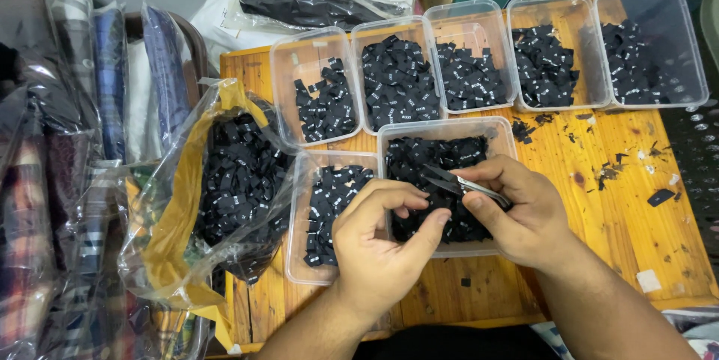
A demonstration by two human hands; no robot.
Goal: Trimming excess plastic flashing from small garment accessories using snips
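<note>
Small black fabric labels (438, 173) filled the clear plastic tub (449, 129) directly under both hands, and that was where the work sat, near the front of a scratched wooden table (629, 203). The right hand (517, 214) was closed around a pair of slim metal thread snips (460, 182), thumb on top and fingers curled beneath, the dark blades poking out leftward over the heap of labels. The left hand (382, 244) hovered just beside it with its thumb and forefinger drawn close together, nearly meeting the right thumb; whether a single label was pinched between those fingertips I could not tell, since everything there was black on black. The blade tips lay just above the left hand's fingers, over the tub's contents. To the left stood a second tub (314, 180) of the same labels, touching the first. Behind them ran a row of five more tubs (487, 12), each part full of black labels. Farther left, a crumpled clear plastic bag (161, 203) with yellow lining bulged with more of them. Black offcuts (610, 169) were scattered over the bare wood to the right, and folded garments in clear wrapping (67, 105) were stacked along the left edge.
</note>
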